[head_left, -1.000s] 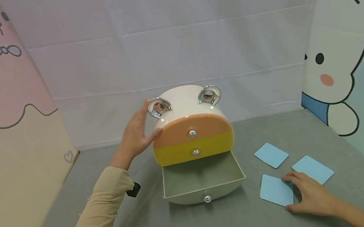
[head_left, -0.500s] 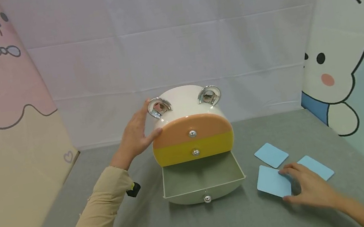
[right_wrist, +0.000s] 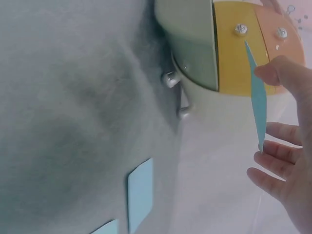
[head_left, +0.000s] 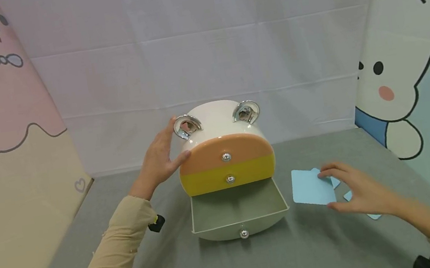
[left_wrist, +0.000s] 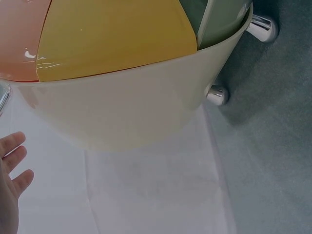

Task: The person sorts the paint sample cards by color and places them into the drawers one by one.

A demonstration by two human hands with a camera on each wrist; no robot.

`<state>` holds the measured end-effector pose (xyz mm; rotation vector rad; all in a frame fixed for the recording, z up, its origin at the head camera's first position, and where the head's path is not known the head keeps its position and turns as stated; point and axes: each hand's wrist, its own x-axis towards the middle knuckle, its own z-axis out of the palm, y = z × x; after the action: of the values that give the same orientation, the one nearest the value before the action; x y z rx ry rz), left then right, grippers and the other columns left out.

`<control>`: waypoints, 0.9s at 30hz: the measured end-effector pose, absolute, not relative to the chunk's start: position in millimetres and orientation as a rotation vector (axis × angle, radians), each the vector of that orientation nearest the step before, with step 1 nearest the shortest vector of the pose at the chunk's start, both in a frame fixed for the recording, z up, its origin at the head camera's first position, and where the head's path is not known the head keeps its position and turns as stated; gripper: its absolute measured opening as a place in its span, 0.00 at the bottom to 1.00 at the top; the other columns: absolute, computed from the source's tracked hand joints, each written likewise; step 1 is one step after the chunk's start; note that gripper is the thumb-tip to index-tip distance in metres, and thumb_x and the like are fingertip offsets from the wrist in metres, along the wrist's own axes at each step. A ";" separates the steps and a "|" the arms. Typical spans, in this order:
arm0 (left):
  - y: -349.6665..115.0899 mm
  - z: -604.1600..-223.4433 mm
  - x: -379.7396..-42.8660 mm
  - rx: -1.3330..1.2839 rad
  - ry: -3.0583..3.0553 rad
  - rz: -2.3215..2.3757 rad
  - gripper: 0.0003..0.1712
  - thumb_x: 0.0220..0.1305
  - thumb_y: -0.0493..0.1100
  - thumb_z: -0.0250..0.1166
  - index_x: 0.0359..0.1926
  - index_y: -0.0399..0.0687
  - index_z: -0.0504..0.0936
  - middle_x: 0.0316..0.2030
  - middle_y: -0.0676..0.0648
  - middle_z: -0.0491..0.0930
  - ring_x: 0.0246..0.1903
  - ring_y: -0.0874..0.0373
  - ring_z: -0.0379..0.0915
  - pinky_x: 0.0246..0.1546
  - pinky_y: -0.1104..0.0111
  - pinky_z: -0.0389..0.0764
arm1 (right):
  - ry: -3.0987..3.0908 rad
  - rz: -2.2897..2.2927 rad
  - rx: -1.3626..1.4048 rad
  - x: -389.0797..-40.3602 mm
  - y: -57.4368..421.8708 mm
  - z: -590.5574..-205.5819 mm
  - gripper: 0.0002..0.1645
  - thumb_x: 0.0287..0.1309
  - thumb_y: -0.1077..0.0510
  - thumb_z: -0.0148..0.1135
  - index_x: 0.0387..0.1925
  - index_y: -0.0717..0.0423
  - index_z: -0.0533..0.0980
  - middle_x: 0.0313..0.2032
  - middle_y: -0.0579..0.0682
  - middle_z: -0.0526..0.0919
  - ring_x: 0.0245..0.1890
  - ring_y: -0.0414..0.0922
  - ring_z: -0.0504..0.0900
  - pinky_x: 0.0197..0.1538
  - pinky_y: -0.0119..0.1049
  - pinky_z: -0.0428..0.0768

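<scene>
A small rounded drawer cabinet (head_left: 216,122) stands mid-table, white on top with two silver ear-like rings. Its orange drawer (head_left: 205,154) and yellow drawer (head_left: 205,181) are closed; the green bottom drawer (head_left: 236,209) is pulled out and holds nothing visible. My left hand (head_left: 158,158) rests at the cabinet's upper left side, thumb by the orange front. To the right of the drawer, above the table, my right hand (head_left: 362,188) pinches a light blue card (head_left: 310,187) between thumb and fingers. In the right wrist view this card (right_wrist: 258,105) shows nearly edge-on.
Two more blue cards lie on the grey table (head_left: 260,266); in the right wrist view one card (right_wrist: 140,195) shows fully and another card (right_wrist: 107,228) is cut off by the frame. A white cloth (head_left: 204,61) hangs behind, with cartoon-printed panels at both sides.
My right hand has picked the nearest card up off the table and carried it up and left toward the open drawer. The left hand stays where it was.
</scene>
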<state>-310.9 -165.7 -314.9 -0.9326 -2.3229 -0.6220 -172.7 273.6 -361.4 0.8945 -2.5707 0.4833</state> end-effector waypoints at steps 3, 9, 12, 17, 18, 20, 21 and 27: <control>-166.1 -314.1 -310.5 -0.932 -2.330 -0.617 0.52 0.56 0.75 0.39 0.71 0.47 0.43 0.67 0.44 0.54 0.61 0.44 0.58 0.59 0.51 0.60 | -2.592 0.466 0.918 -178.4 261.8 -351.2 0.34 0.32 0.53 0.75 0.46 0.56 0.73 0.49 0.51 0.72 0.45 0.46 0.72 0.38 0.44 0.78; -166.1 -312.8 -309.8 -0.932 -2.344 -0.618 0.52 0.56 0.75 0.40 0.71 0.48 0.42 0.68 0.46 0.52 0.61 0.44 0.57 0.59 0.51 0.60 | -2.631 0.553 0.959 -190.4 233.0 -351.1 0.34 0.35 0.51 0.74 0.48 0.54 0.73 0.52 0.51 0.72 0.48 0.47 0.73 0.43 0.48 0.78; -166.4 -312.6 -309.3 -0.930 -2.348 -0.616 0.52 0.56 0.75 0.41 0.71 0.48 0.42 0.68 0.46 0.52 0.61 0.44 0.57 0.59 0.51 0.60 | -2.612 0.620 1.010 -197.3 219.4 -358.0 0.34 0.36 0.51 0.73 0.49 0.54 0.73 0.52 0.52 0.72 0.49 0.47 0.73 0.45 0.47 0.77; -166.2 -312.4 -309.7 -0.932 -2.354 -0.612 0.52 0.56 0.74 0.42 0.71 0.49 0.42 0.68 0.47 0.52 0.61 0.44 0.57 0.59 0.50 0.60 | -2.589 0.728 1.103 -206.2 199.5 -369.4 0.33 0.38 0.52 0.72 0.49 0.56 0.72 0.52 0.51 0.72 0.51 0.46 0.71 0.49 0.48 0.75; -166.2 -312.2 -309.6 -0.931 -2.355 -0.613 0.52 0.56 0.74 0.42 0.71 0.50 0.42 0.68 0.47 0.52 0.61 0.44 0.57 0.59 0.50 0.60 | -2.583 0.743 1.117 -207.5 195.7 -371.1 0.33 0.38 0.52 0.72 0.49 0.56 0.72 0.52 0.50 0.72 0.51 0.46 0.71 0.49 0.47 0.75; -166.3 -312.0 -309.4 -0.933 -2.355 -0.617 0.51 0.56 0.74 0.41 0.71 0.50 0.42 0.68 0.47 0.52 0.61 0.44 0.57 0.58 0.50 0.61 | -2.573 0.774 1.138 -209.9 188.6 -374.2 0.33 0.37 0.52 0.72 0.49 0.56 0.73 0.51 0.49 0.72 0.52 0.46 0.70 0.51 0.47 0.74; -166.4 -311.9 -309.2 -0.933 -2.355 -0.618 0.51 0.56 0.74 0.41 0.71 0.50 0.41 0.68 0.47 0.52 0.61 0.44 0.57 0.58 0.50 0.61 | -2.566 0.783 1.148 -211.1 185.4 -375.7 0.33 0.37 0.52 0.72 0.49 0.56 0.73 0.51 0.49 0.72 0.52 0.45 0.70 0.51 0.47 0.74; -166.7 -311.8 -307.9 -0.935 -2.350 -0.615 0.51 0.56 0.74 0.42 0.71 0.50 0.42 0.68 0.47 0.52 0.61 0.44 0.57 0.58 0.50 0.61 | -2.564 0.811 1.166 -217.1 168.7 -385.4 0.33 0.36 0.49 0.72 0.48 0.55 0.73 0.50 0.50 0.73 0.51 0.45 0.70 0.51 0.46 0.73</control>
<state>-307.9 -166.7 -311.8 -0.9348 -2.3497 -0.6147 -217.1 168.7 -385.4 1.1661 -2.5643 0.8106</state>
